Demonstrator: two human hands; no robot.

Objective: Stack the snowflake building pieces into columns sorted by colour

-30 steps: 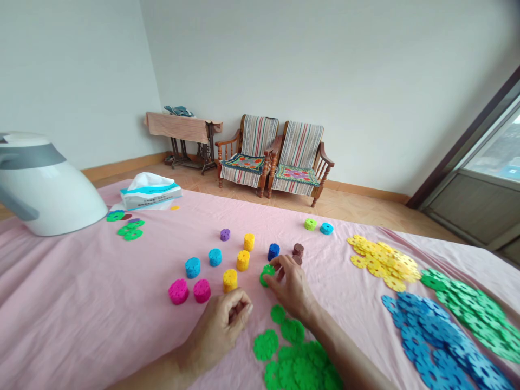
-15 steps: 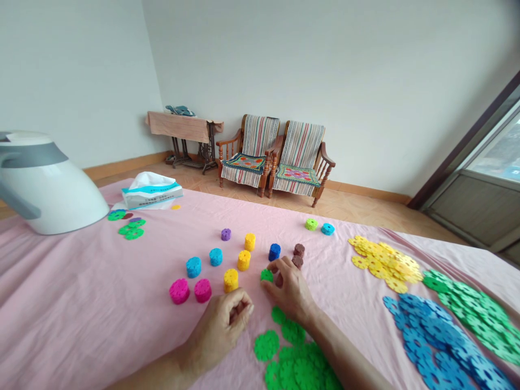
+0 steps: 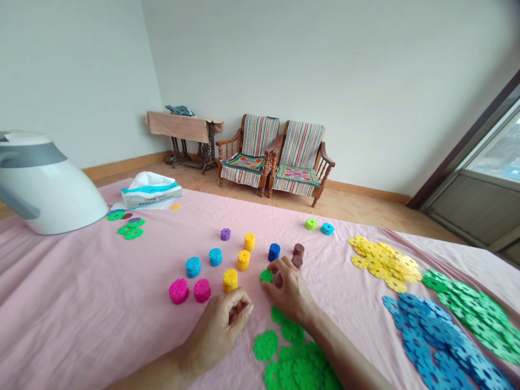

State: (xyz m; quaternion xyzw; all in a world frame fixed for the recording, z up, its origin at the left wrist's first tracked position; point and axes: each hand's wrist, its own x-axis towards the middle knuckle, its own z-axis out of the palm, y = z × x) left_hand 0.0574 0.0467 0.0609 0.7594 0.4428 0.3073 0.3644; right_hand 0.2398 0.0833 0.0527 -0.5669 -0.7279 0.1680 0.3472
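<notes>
My right hand [image 3: 289, 286] has its thumb and fingers closed round a small green stack of notched plastic discs [image 3: 266, 276] standing on the cloth. Curled shut just to the left, my left hand [image 3: 225, 319] is nearest a yellow stack [image 3: 230, 280]; its fingers hide whatever they may hold. Loose green discs [image 3: 266, 345] lie below the right hand, part of the pile under my forearm. A dark blue stack [image 3: 274, 252] and brown stacks [image 3: 299, 249] stand just beyond it. Magenta stacks [image 3: 179, 291], light blue stacks [image 3: 193, 267] and a purple stack [image 3: 226, 234] are farther left.
Loose piles of yellow discs [image 3: 385, 262], blue discs [image 3: 442, 338] and green discs [image 3: 479, 311] spread over the right of the pink cloth [image 3: 134, 303]. A white kettle [image 3: 60, 189] and a tissue box [image 3: 151, 195] stand at the left. Two wooden armchairs [image 3: 298, 157] are beyond the table.
</notes>
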